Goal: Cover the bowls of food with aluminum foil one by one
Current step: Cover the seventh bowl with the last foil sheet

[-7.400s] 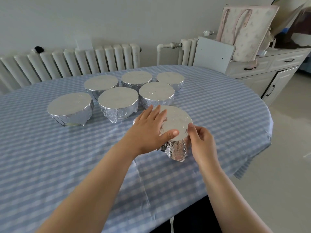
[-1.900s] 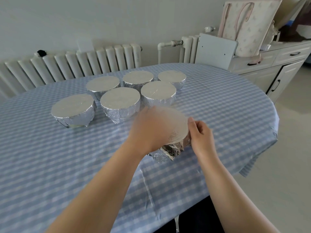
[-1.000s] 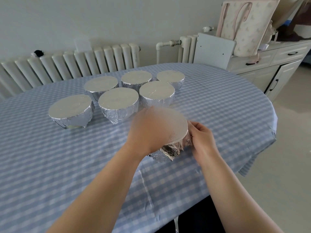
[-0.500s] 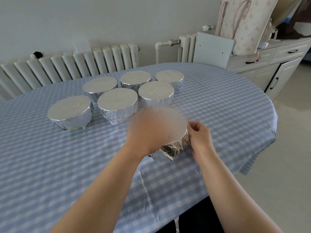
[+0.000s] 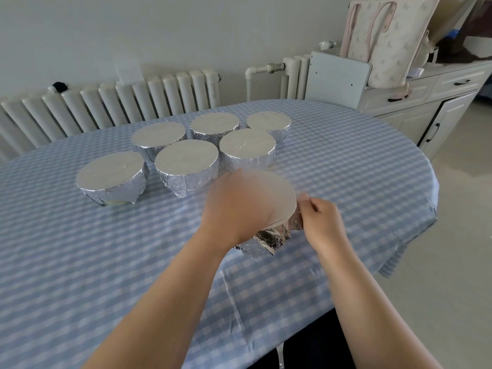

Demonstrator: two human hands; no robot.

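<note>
Foil [image 5: 269,239] stays wrapped on the near bowl; left hand [image 5: 234,209] still presses its top, right fingers [image 5: 306,199] now pinching the side tighter.

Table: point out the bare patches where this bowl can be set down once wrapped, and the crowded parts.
Bare cloth lies right of the bowl in hand, out to the table edge, and over the near left, in front of the leftmost bowl. The six wrapped bowls crowd the far middle, nearly touching. The left hand and right hand fill the centre.
</note>
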